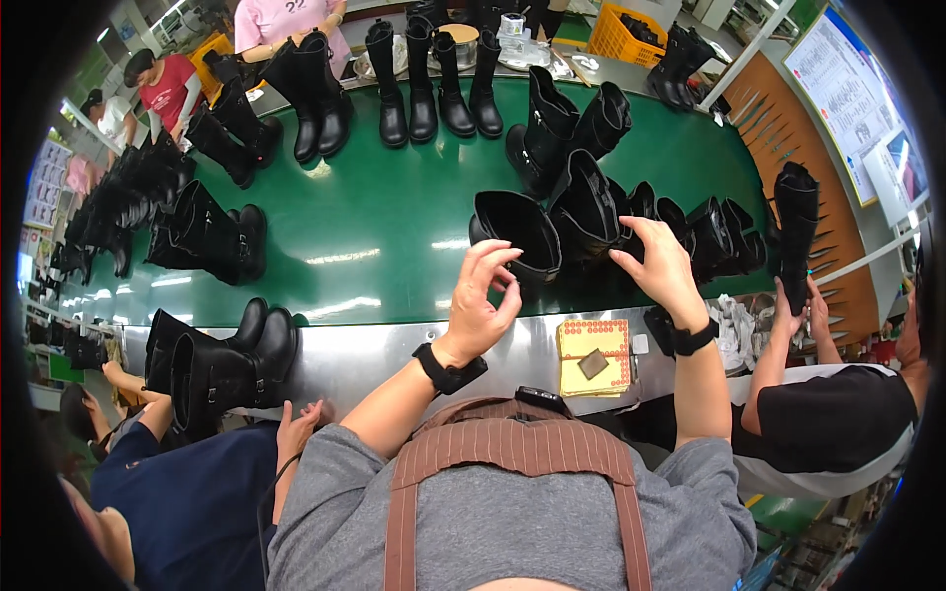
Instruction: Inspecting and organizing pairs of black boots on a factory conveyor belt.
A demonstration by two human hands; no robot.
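Two tall black boots stand side by side before me on the green table, their wide tops facing me: the left boot (514, 229) and the right boot (583, 202). My left hand (480, 303) is at the near left side of the left boot's top edge. Its fingers are bent, with a gap between fingertips and thumb, and I see nothing held. My right hand (658, 264) is beside the right boot's top, thumb and forefinger apart at its right edge. Whether those fingertips touch the boot I cannot tell.
More black boots (724, 236) stand close by on the right. A yellow card pad (581, 335) with a small dark block (593, 364) lies on the metal ledge (394, 364). Co-workers on both sides handle boots. Pairs of boots (404, 94) line the far edge.
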